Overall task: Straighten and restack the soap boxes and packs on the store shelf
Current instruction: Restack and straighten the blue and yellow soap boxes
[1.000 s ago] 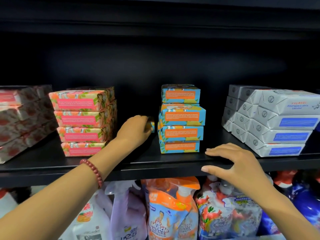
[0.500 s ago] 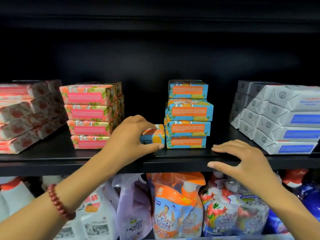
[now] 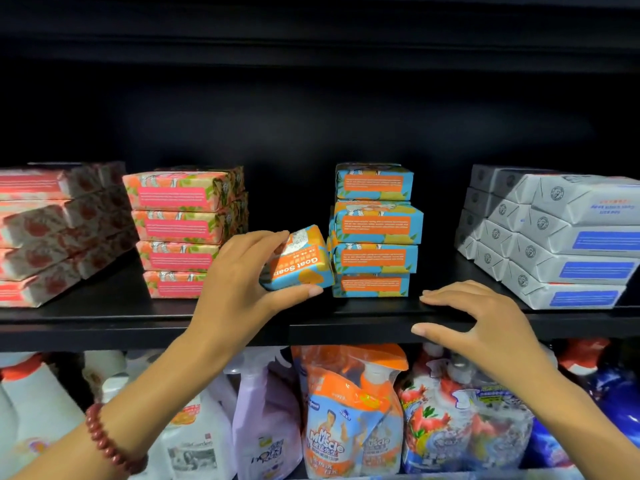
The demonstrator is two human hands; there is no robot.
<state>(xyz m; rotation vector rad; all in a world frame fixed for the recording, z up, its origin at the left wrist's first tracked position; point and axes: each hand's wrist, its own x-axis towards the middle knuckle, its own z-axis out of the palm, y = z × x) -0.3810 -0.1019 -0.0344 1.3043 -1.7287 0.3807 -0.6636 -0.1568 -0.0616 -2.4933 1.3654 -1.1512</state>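
Hands: left hand [image 3: 239, 278] around a tilted blue-orange soap box [image 3: 298, 259], right hand [image 3: 485, 323] loose and empty on the shelf edge [image 3: 138, 327].

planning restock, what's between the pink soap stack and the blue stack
Head view: the left hand gripping a tilted Goat Soap box, close beside the blue stack.

Left hand [image 3: 242, 275] in pinch grip; right hand [image 3: 481, 323] open, palm down

- Four groups sit on the shelf [image 3: 104, 317], left to right across mid-frame: far-left stack [image 3: 52, 233], second stack [image 3: 180, 230], middle stack [image 3: 375, 230], packs [image 3: 561, 237].
- The left hand [image 3: 239, 282] holds a soap box [image 3: 298, 261] just left of the middle stack.
- The right hand [image 3: 485, 323] rests on the shelf's front edge.
- Bottles and pouches [image 3: 353, 410] stand below the shelf.
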